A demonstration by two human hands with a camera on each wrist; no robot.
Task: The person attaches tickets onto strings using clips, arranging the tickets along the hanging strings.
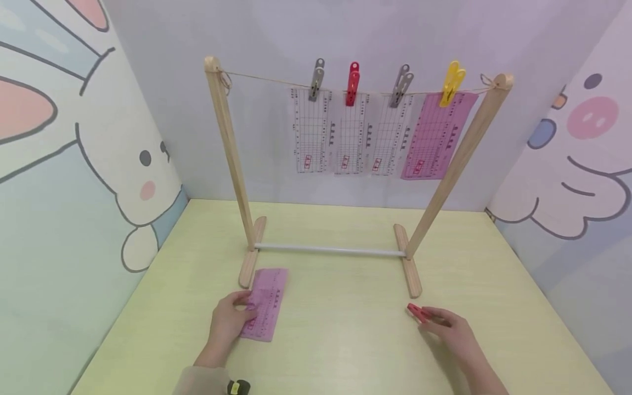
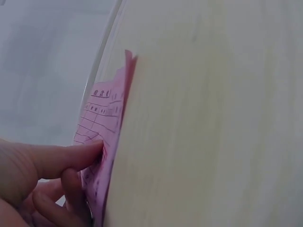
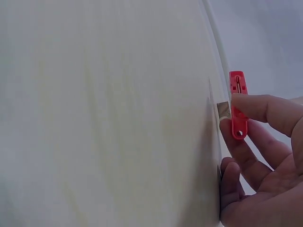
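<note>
Near left on the pale yellow table (image 1: 345,340): left hand (image 1: 228,323), thumb and fingers pinching the near left edge of a pink paper slip (image 1: 265,303). Slip flat on the tabletop, long axis running near to far with a slight lean to the right, printed heading at the far end. Far end just beside the left foot (image 1: 252,253) of the wooden rack; touching or not, hard to tell.

Near right: right hand (image 1: 451,329), fingertips grasping a red clothespin (image 1: 418,312). Clothespin low at the table surface, long axis slanting far-left, free end pointing toward the rack's right foot (image 1: 408,261) but apart from it.

Between hands and wall, standing crosswise: the rack's two feet joined by a white crossbar (image 1: 328,250), two leaning wooden posts, a string (image 1: 266,78) across the top. Left half of the string bare. On the right half, left to right: grey peg (image 1: 316,79), red peg (image 1: 353,83), second grey peg (image 1: 401,85), yellow peg (image 1: 451,82), holding three white slips (image 1: 350,131) and one pink hanging slip (image 1: 436,134), edges overlapping.

Left wrist view, closer: thumb on top of the slip (image 2: 106,137), other fingers curled under its raised edge. Right wrist view: clothespin (image 3: 238,104) pinched between thumb and forefinger, metal spring visible. Neither detail clear from the head view; rack visible from the head view only.
</note>
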